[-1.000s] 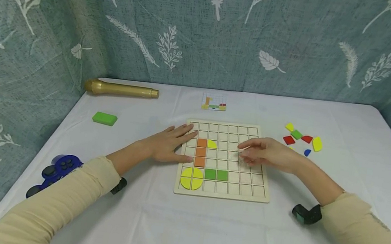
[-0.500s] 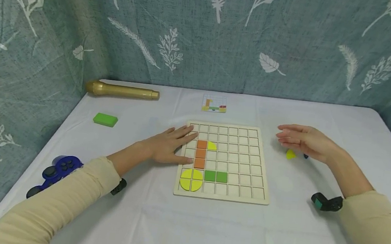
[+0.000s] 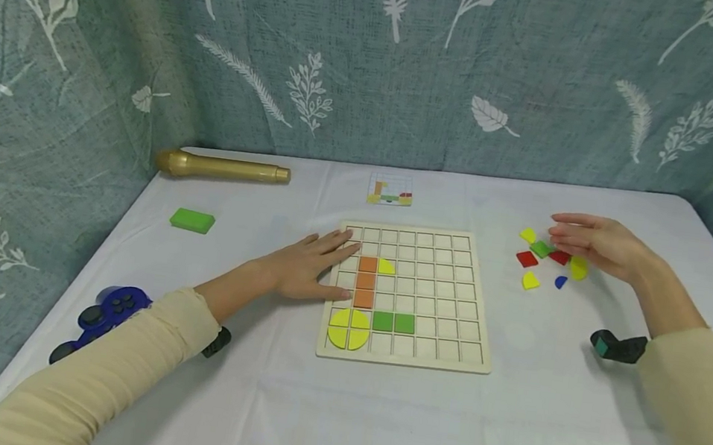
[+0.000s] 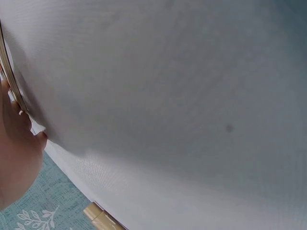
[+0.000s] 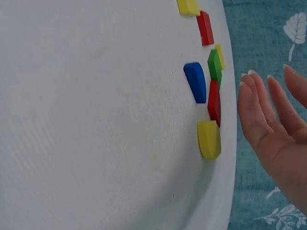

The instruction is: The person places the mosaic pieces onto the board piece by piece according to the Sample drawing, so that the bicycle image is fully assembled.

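Near the loose pieces point(image 3: 540, 249), the right hand point(image 3: 604, 244) hangs relaxed, empty; best pinch edges lightly, splayed left hand point(image 3: 312, 265) steadying the board point(image 3: 426, 306).

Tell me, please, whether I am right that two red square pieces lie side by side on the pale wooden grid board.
Not quite: the head view shows two green square pieces, not red ones, lying side by side on the board.

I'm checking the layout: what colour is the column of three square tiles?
The three square tiles are orange; the head view shows them best.
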The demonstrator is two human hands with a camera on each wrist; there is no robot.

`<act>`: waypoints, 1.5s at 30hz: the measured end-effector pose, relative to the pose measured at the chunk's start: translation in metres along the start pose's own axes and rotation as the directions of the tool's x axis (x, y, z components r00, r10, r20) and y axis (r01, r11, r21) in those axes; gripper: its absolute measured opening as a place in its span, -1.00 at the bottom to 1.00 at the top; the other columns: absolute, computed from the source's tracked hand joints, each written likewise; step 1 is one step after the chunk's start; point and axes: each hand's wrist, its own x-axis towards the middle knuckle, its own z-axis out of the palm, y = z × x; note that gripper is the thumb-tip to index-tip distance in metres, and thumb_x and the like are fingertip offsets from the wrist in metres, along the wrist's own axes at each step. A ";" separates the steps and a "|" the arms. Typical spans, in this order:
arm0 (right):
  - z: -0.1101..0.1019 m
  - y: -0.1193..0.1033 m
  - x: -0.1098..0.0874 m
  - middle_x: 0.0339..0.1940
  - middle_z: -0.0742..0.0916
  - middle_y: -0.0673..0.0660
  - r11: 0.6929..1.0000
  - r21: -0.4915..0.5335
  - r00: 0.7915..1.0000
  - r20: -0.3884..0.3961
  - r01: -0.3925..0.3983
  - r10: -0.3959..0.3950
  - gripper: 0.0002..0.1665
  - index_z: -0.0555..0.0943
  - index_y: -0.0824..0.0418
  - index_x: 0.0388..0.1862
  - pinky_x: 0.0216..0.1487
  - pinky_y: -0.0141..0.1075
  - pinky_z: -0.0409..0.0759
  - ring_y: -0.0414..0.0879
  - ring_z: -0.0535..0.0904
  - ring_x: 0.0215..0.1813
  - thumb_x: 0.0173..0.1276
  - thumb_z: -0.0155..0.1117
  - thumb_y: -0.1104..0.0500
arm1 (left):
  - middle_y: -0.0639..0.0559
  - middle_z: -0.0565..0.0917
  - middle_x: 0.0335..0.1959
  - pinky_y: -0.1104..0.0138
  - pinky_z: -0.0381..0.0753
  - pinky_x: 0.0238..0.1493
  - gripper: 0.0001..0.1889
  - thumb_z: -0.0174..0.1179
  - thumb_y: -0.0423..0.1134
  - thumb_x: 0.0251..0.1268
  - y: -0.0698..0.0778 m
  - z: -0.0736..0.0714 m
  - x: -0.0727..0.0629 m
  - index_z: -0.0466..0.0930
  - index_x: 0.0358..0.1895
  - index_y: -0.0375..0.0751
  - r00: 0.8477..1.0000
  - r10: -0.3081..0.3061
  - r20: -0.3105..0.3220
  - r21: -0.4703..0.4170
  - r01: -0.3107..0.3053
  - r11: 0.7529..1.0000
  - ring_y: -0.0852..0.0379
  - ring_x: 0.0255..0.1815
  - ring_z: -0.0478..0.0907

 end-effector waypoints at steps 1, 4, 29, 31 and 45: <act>0.000 0.000 0.001 0.16 0.52 0.05 0.999 -0.035 1.000 -0.006 0.002 -0.003 -0.23 0.00 0.34 0.52 0.24 -0.26 0.36 -0.35 0.53 0.03 0.51 0.05 0.08 | 0.00 -0.30 0.55 0.05 -0.27 0.45 -0.06 -0.11 0.42 0.27 0.000 0.000 0.000 -0.26 0.55 0.04 1.000 -0.001 0.000 0.000 0.001 1.000 0.04 0.52 -0.37; -0.001 0.000 0.004 0.32 0.38 0.26 0.990 -0.143 1.000 -0.028 0.000 -0.004 -0.23 0.04 0.31 0.51 0.28 -0.15 0.33 -0.16 0.46 0.17 0.49 0.10 0.09 | 0.01 -0.31 0.55 0.05 -0.27 0.45 -0.06 -0.12 0.43 0.26 -0.001 0.001 0.001 -0.26 0.55 0.05 1.000 -0.006 0.001 0.001 0.006 1.000 0.05 0.52 -0.37; 0.011 0.003 0.022 0.03 0.46 0.35 0.811 -0.584 0.996 -0.046 0.037 -0.078 -0.39 0.39 0.34 0.30 -0.05 -0.14 0.45 0.20 0.34 0.00 0.32 0.32 0.20 | 0.05 -0.31 0.55 0.08 -0.29 0.45 -0.06 -0.11 0.43 0.26 -0.002 0.003 0.003 -0.26 0.55 0.08 1.000 -0.014 0.001 0.003 0.014 1.000 0.10 0.51 -0.38; 0.010 0.003 0.022 0.07 0.43 0.37 0.814 -0.581 0.996 -0.060 0.015 -0.061 -0.39 0.39 0.33 0.30 -0.03 -0.10 0.43 0.22 0.32 0.03 0.33 0.31 0.17 | 0.04 -0.30 0.55 0.08 -0.29 0.45 -0.06 -0.11 0.43 0.26 -0.002 0.003 0.003 -0.26 0.55 0.07 1.000 -0.013 0.000 0.001 0.013 1.000 0.09 0.51 -0.38; 0.007 -0.003 0.015 0.15 0.45 0.43 0.845 -0.523 0.982 -0.191 -0.109 0.008 -0.48 0.44 0.33 0.26 0.06 -0.03 0.48 0.09 0.54 -0.08 0.44 0.17 0.08 | 0.01 -0.29 0.55 0.06 -0.28 0.45 -0.06 -0.09 0.41 0.27 -0.002 0.002 0.003 -0.24 0.55 0.04 1.000 -0.003 -0.001 -0.008 0.003 1.000 0.06 0.52 -0.37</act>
